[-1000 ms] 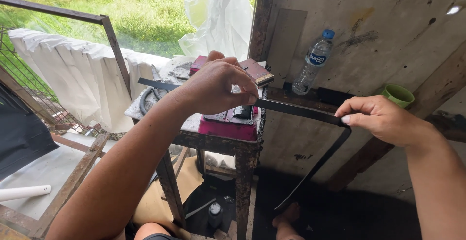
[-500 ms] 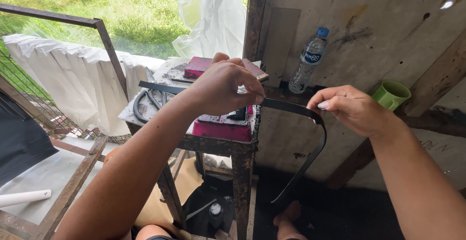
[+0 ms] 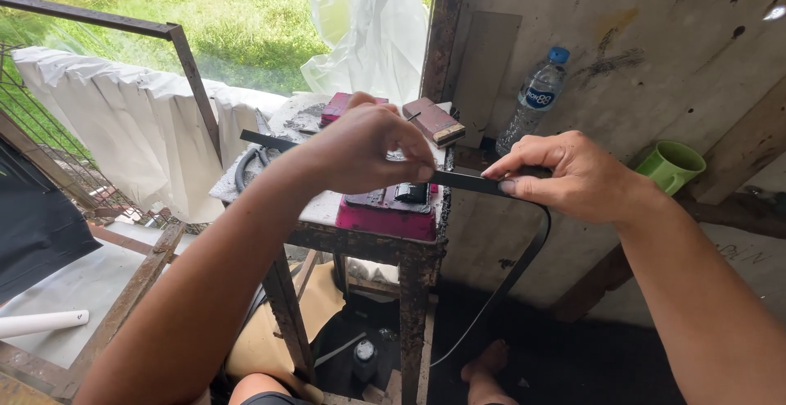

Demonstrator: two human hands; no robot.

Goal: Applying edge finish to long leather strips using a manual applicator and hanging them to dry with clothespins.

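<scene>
A long black rubber strip [image 3: 467, 181] lies across a small rusty metal stand [image 3: 413, 262]. It passes over a magenta block-shaped device [image 3: 385, 212] on the stand's top. My left hand [image 3: 368, 147] pinches the strip above that device. Close beside it, my right hand [image 3: 573, 177] grips the strip just off the stand's right edge. From the right hand the strip bends and hangs down toward the floor. Its far end [image 3: 258, 138] sticks out left past my left wrist.
A clear plastic bottle with a blue cap [image 3: 534, 98] stands by the wall, and a green cup [image 3: 671, 165] sits on a wooden beam. A brown block [image 3: 434, 121] lies on the stand. White cloth [image 3: 123, 126] hangs over a rusty rail. A foot [image 3: 483, 368] rests on the floor.
My right hand has slid left along the strip, from about the bottle's right to close beside my left hand. The left hand stays on the strip above the magenta device.
</scene>
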